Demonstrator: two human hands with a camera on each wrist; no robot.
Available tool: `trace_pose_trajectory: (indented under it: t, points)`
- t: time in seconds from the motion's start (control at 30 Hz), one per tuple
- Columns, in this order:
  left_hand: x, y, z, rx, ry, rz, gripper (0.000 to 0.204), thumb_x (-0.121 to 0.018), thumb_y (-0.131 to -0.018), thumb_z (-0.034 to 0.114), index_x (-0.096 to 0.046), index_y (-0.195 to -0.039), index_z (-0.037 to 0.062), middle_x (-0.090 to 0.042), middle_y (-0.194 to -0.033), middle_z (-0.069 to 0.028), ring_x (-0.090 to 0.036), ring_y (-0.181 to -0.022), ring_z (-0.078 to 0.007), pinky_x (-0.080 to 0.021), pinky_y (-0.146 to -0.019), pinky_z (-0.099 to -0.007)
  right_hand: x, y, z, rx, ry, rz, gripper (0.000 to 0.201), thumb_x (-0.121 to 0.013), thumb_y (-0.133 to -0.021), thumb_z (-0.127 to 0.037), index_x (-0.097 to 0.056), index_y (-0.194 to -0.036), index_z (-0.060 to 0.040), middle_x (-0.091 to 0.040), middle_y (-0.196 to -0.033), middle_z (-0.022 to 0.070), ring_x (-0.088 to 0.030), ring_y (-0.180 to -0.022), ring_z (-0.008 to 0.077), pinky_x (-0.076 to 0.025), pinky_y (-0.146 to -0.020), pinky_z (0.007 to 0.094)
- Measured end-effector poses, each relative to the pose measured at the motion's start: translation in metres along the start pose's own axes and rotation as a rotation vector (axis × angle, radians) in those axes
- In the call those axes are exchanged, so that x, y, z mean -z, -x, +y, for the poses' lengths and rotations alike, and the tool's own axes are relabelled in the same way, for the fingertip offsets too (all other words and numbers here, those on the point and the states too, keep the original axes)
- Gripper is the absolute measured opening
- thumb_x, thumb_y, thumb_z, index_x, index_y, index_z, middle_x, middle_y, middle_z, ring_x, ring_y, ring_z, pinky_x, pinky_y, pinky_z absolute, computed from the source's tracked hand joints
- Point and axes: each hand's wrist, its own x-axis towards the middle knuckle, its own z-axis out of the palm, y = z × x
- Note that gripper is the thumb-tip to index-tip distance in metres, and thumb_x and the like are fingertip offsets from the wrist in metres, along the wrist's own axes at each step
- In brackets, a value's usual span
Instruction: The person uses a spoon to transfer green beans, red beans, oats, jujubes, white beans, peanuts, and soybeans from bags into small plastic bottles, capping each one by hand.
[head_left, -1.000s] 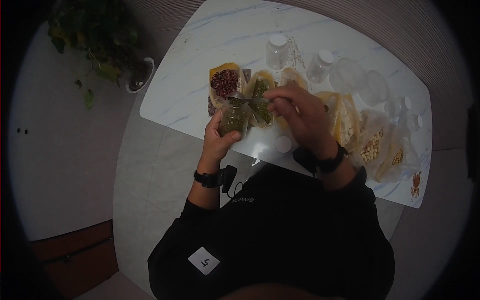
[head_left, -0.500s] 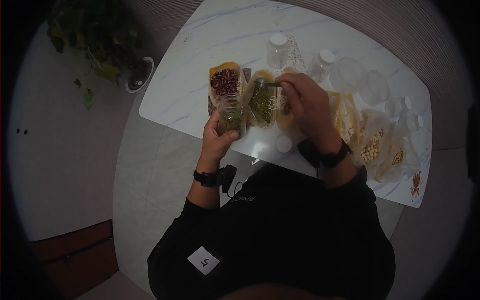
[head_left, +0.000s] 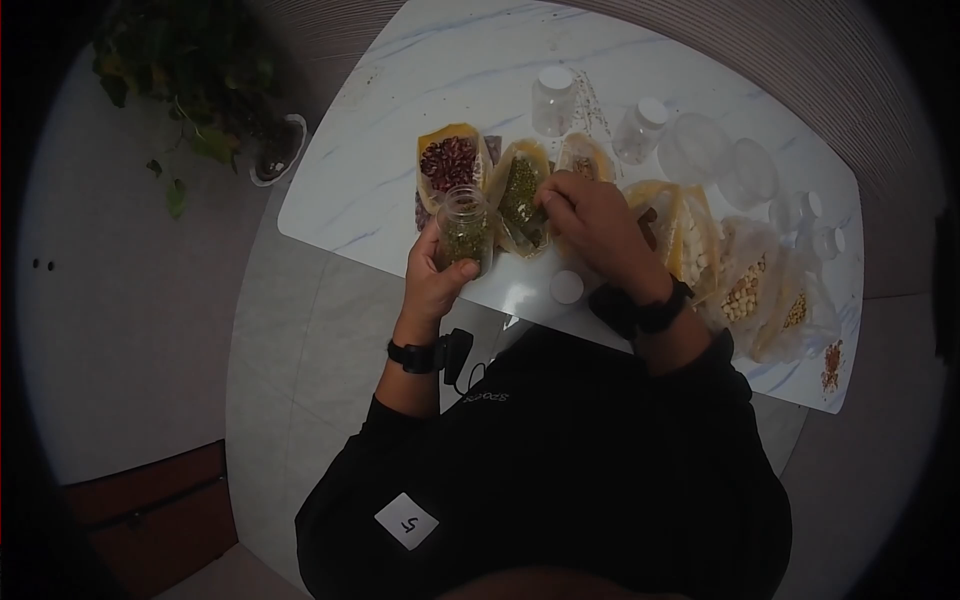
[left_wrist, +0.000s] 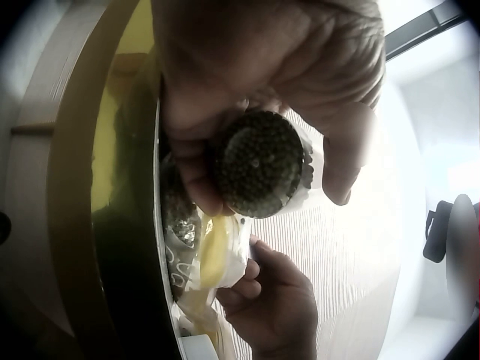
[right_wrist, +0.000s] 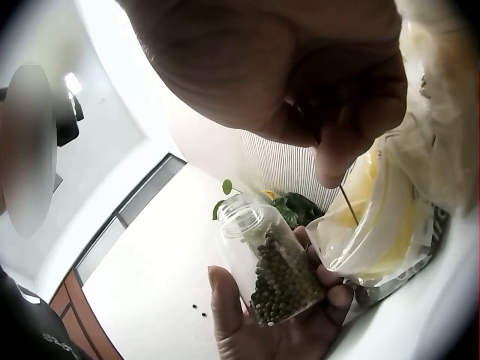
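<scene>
My left hand grips a clear open-mouthed jar tilted over the table's near side. Green mung beans fill much of its lower part in the right wrist view. My right hand pinches a spoon, whose thin handle slants down into an opened bag of mung beans. The spoon's bowl is hidden inside that bag. Just left of it, a bag of dark red kidney beans stands behind the jar.
Lidded clear jars stand at the back, with clear plastic tubs to their right. Bags of pale beans and nuts line the right side. A white lid lies near the front edge of the table.
My right hand moved the spoon from the jar's mouth back over the mung bean bag, then lowered it in. The left hand keeps the jar nearly still.
</scene>
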Motion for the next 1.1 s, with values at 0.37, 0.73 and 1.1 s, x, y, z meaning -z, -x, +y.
trace_pose_trajectory:
  t: [0.37, 0.73, 1.1]
  points:
    - [0.0, 0.002, 0.0, -0.009, -0.008, 0.005, 0.084, -0.084, -0.072, 0.027, -0.041, -0.139, -0.0019, -0.055, -0.128, -0.0077, -0.054, -0.118, -0.0179, -0.04, -0.103, -0.0324, 0.007, -0.006, 0.008, -0.379, -0.553, 0.032, 0.022, -0.049, -0.097, -0.018, -0.063, -0.095, -0.0021, -0.063, -0.066, 0.0029, -0.057, -0.055, 0.007, -0.046, -0.054, 0.0219]
    - [-0.008, 0.001, 0.005, -0.009, -0.14, 0.037, 0.079, -0.083, -0.073, 0.023, -0.044, -0.137, -0.0024, -0.057, -0.126, -0.0067, -0.053, -0.117, -0.0155, -0.039, -0.102, -0.0299, 0.024, -0.003, -0.01, -0.234, -0.814, 0.335, 0.023, -0.048, -0.099, -0.02, -0.061, -0.101, -0.0019, -0.058, -0.07, 0.0021, -0.049, -0.062, 0.0079, -0.04, -0.059, 0.0211]
    - [-0.01, 0.001, 0.006, 0.012, -0.16, 0.017, 0.079, -0.084, -0.073, 0.021, -0.043, -0.136, -0.0029, -0.057, -0.126, -0.0063, -0.053, -0.116, -0.0152, -0.039, -0.102, -0.0296, 0.013, 0.01, -0.033, -0.019, -0.639, 0.215, 0.021, -0.051, -0.1, -0.019, -0.063, -0.106, -0.0034, -0.063, -0.076, 0.0016, -0.057, -0.066, 0.0069, -0.045, -0.06, 0.0211]
